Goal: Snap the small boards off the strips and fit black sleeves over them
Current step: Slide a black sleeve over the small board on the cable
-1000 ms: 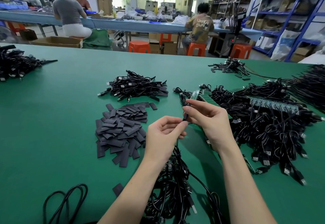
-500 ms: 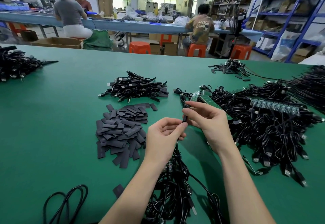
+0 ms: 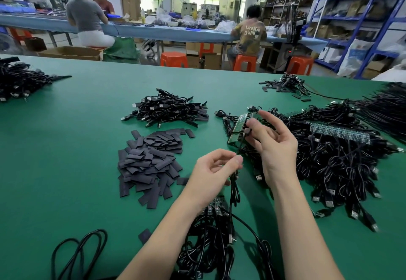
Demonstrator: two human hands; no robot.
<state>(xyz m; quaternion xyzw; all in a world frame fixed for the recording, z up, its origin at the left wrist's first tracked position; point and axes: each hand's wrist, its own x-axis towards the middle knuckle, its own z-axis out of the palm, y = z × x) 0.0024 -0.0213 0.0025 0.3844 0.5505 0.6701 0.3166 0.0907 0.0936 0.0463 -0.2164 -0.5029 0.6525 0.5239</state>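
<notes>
Green felt table (image 3: 66, 169); flat matte sleeves (image 3: 149, 161); thin glossy cable (image 3: 234, 183).

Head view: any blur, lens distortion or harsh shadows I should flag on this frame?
Head view: wide-angle bending curves the green table edge and tilts the blue shelving; the right hand is slightly motion-soft at its fingertips, the left hand sharper; the pile of black sleeves is crisp; overhead light is even, with only soft shadows under the forearms; ceiling lamps bloom a little.
</notes>
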